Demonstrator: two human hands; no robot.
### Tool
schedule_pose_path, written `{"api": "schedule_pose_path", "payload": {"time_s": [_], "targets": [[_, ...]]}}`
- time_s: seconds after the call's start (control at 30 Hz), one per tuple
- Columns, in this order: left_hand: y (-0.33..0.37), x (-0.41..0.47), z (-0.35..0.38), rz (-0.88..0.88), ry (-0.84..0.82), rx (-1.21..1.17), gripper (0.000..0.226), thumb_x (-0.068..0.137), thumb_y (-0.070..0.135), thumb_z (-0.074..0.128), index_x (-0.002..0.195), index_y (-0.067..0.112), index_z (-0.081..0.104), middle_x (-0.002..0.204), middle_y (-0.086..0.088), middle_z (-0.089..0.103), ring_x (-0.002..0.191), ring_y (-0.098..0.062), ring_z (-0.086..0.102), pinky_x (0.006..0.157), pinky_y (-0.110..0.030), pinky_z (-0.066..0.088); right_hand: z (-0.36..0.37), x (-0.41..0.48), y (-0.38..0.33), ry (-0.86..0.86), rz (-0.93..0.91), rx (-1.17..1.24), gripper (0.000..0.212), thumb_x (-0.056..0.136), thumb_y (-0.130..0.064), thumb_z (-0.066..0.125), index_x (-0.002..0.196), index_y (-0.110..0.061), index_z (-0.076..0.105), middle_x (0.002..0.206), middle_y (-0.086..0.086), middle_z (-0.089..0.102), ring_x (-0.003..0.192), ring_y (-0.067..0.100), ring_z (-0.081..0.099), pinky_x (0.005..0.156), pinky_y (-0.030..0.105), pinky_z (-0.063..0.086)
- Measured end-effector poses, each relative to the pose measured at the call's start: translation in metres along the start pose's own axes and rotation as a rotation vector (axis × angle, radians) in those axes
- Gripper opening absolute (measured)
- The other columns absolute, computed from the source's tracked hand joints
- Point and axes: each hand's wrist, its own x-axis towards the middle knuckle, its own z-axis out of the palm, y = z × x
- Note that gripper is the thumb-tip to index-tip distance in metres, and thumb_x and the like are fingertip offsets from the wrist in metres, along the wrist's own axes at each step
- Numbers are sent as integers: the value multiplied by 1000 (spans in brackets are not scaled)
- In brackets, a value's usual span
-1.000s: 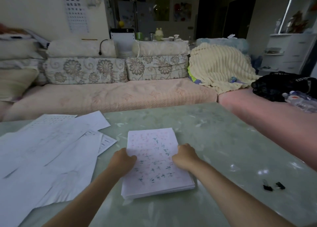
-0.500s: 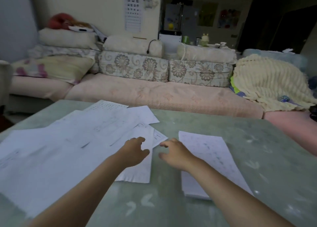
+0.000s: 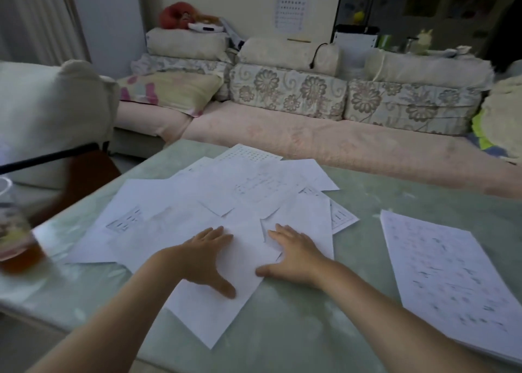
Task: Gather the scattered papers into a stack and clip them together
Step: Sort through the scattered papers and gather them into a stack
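Left hand [image 3: 204, 255] and right hand [image 3: 293, 255] lie flat, fingers straight, on loose papers [image 3: 197, 211]; stack [image 3: 440, 274] at right.

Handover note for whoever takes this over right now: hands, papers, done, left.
left hand: open, flat on the loose sheets.
right hand: open, flat on the same spread, beside the left one.
The loose sheets lie fanned and overlapping on the left part of the table. The stack lies to the right, apart from them.
Done: some papers are already stacked.
Left: gather the loose sheets, add them to the stack, clip it. No clip is in view.
A glass of brown drink stands at the table's left edge, near the sheets.
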Motion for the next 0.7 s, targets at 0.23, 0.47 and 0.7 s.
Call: {"api": "schedule_pose_path", "payload": {"time_s": [0.23, 0.47, 0.7], "targets": [[16, 7, 20, 156, 250, -39, 116, 54, 80, 69, 150, 32, 25, 157, 10, 27, 144, -16, 23, 117, -37, 22, -16, 4, -22, 54, 100, 272, 70, 67, -70, 62, 123, -28, 56, 126, -10, 55, 121, 16, 50, 97, 35, 43], [22, 7, 22, 221, 276, -82, 100, 69, 71, 68, 150, 33, 26, 157, 8, 26, 145, -16, 20, 118, -38, 21, -51, 12, -26, -74, 376, 327, 31, 73, -25, 81, 90, -7, 61, 84, 8, 61, 70, 23, 60, 50, 24, 45], [-28, 6, -6, -100, 524, -71, 82, 86, 61, 56, 152, 24, 24, 159, -1, 24, 146, -21, 18, 116, -40, 19, -50, -3, -12, -11, 268, 471, 12, 86, -8, 67, 93, -17, 73, 92, 7, 73, 72, 18, 66, 53, 25, 51]]}}
